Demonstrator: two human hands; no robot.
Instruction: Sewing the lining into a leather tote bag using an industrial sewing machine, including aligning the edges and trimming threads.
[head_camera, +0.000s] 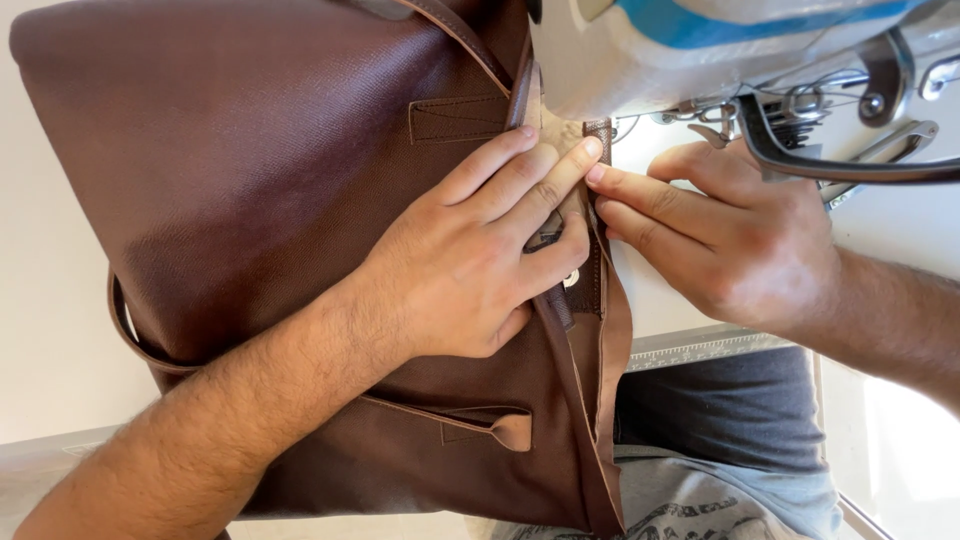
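A large dark brown leather bag (240, 170) lies flat on a pale work table (50, 330), its open edge turned to the right. My left hand (470, 260) presses down on the bag near that edge, fingers spread over the rim and a small brown tab (598, 128). My right hand (720, 235) comes in from the right, its fingertips pinching the same edge strip and meeting the left fingertips. A thin brown strap (130, 335) loops out at the bag's left side.
A sewing machine (720, 50) with a white body, metal presser parts and a black lever sits right above my hands. The table's front edge carries a ruler strip (700, 348). My lap in grey clothing (720, 440) shows below it.
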